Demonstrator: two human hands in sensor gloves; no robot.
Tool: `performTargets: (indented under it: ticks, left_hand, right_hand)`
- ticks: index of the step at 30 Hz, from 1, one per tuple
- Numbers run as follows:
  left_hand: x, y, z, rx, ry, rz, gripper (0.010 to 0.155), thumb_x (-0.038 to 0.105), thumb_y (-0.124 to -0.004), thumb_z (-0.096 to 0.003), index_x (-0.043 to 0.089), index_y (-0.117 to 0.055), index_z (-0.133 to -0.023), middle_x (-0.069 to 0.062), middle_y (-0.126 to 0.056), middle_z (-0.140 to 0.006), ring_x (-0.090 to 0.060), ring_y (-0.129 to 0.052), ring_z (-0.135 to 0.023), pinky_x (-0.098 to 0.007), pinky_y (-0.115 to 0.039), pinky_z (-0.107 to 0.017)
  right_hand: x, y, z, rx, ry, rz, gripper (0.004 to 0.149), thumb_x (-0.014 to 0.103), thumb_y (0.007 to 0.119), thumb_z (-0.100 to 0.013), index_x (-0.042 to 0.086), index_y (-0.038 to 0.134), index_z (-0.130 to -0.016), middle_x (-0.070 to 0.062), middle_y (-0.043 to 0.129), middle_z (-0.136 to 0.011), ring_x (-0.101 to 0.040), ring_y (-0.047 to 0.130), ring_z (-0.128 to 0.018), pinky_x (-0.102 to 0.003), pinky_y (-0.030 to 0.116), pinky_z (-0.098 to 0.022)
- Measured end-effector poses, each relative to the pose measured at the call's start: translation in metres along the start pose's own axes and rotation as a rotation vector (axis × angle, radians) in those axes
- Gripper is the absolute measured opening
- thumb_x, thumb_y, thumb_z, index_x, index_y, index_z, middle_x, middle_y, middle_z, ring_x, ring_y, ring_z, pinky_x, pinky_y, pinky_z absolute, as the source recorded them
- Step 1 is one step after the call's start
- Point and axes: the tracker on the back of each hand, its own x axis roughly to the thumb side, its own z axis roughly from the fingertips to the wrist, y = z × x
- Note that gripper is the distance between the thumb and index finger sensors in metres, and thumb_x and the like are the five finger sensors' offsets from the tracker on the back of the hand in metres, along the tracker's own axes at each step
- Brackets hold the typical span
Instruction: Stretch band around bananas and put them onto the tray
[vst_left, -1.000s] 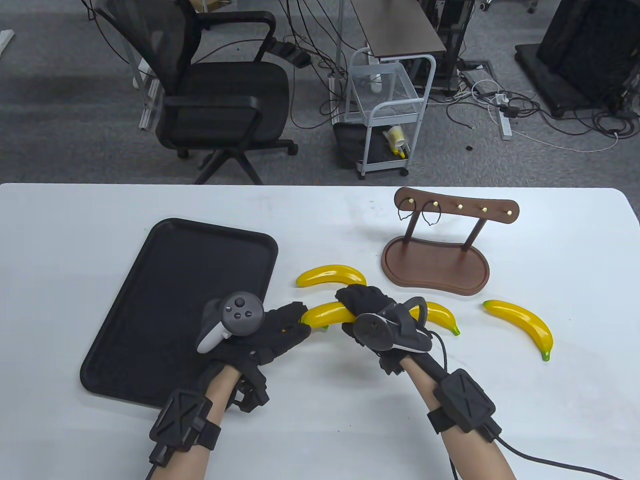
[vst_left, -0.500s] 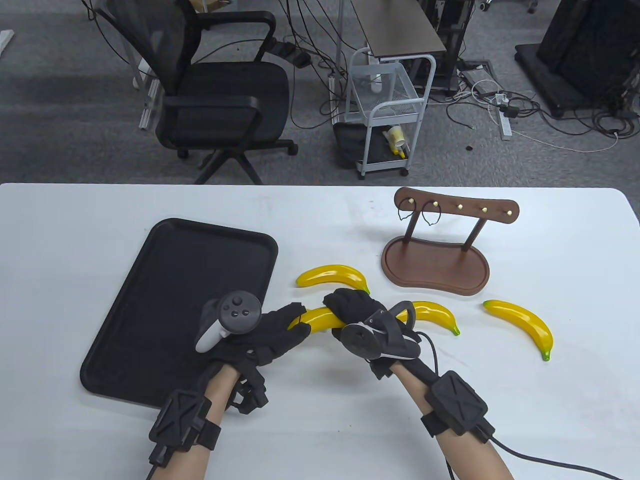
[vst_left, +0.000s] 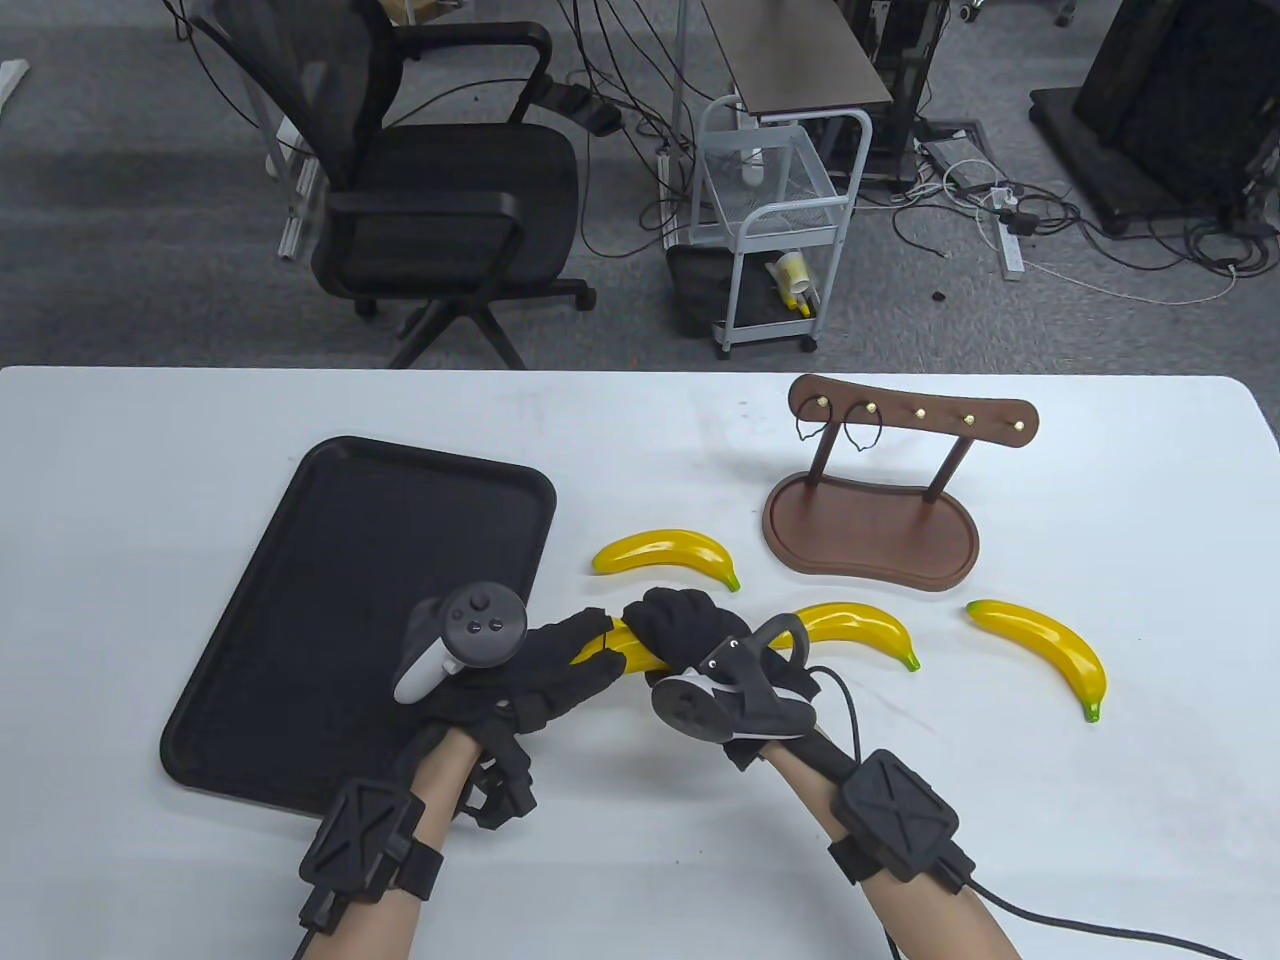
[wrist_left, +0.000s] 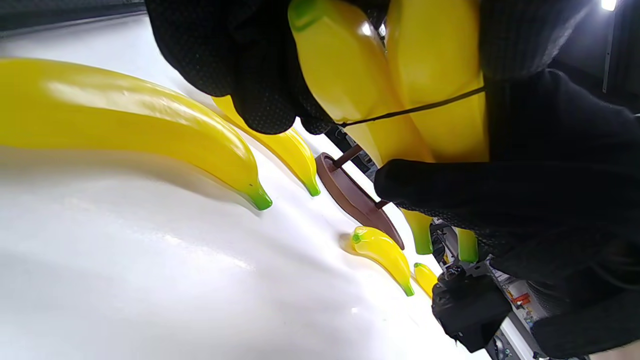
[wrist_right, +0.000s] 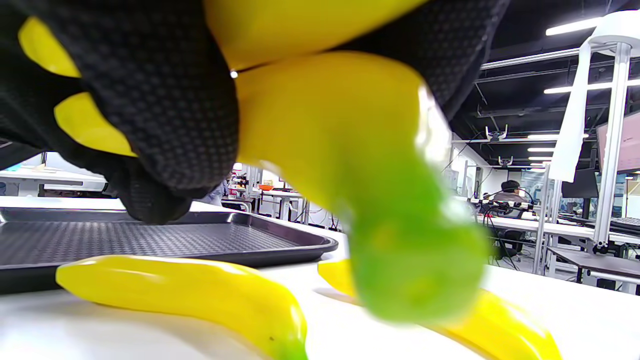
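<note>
Two yellow bananas (vst_left: 612, 648) lie side by side and are held just above the table, right of the black tray (vst_left: 350, 590). A thin black band (wrist_left: 415, 107) crosses both of them in the left wrist view. My left hand (vst_left: 590, 650) grips their left ends. My right hand (vst_left: 665, 625) wraps over their middle from above. The held bananas (wrist_right: 340, 130) fill the right wrist view, green tip toward the camera. Most of the pair is hidden under the gloves in the table view.
Loose bananas lie at the centre (vst_left: 665, 553), to the right (vst_left: 860, 628) and at the far right (vst_left: 1045, 650). A brown wooden rack (vst_left: 870, 525) stands behind them, with two bands (vst_left: 835, 432) hanging on its pegs. A cable trails from my right wrist.
My right hand has slid left along the held bananas, closing in on my left hand, and its wrist followed. My left hand has stayed nearly still.
</note>
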Motion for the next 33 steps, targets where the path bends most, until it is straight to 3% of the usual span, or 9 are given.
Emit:
performTargets:
  ticks: [9,23,33]
  left_hand:
    - [0.0,0.001,0.0,0.012,0.008,0.006,0.08,0.061,-0.064,-0.0593,0.008,-0.049,-0.117,-0.016,-0.071,-0.115,-0.041,-0.078,-0.101,-0.06,-0.057,-0.08]
    - [0.003,0.014,0.005,0.069,0.004,-0.03,0.079,0.062,-0.068,-0.0589,0.011,-0.049,-0.117,-0.014,-0.069,-0.117,-0.04,-0.076,-0.103,-0.059,-0.056,-0.081]
    - [0.012,0.029,0.014,0.13,-0.027,-0.088,0.079,0.062,-0.069,-0.058,0.015,-0.047,-0.117,-0.011,-0.067,-0.119,-0.038,-0.073,-0.106,-0.058,-0.054,-0.083]
  right_hand:
    - [-0.003,-0.002,0.001,0.005,0.008,-0.01,0.07,0.037,0.093,-0.044,0.014,0.062,-0.102,-0.013,0.074,-0.1,-0.036,0.087,-0.079,-0.045,0.082,-0.054]
    - [-0.027,-0.01,0.0,0.062,0.042,-0.323,0.074,0.049,0.081,-0.048,0.016,0.055,-0.108,-0.013,0.066,-0.109,-0.041,0.077,-0.092,-0.054,0.074,-0.061]
    - [-0.058,-0.004,0.004,0.098,0.177,-0.662,0.081,0.06,0.074,-0.048,0.012,0.054,-0.11,-0.019,0.064,-0.11,-0.046,0.076,-0.092,-0.057,0.074,-0.059]
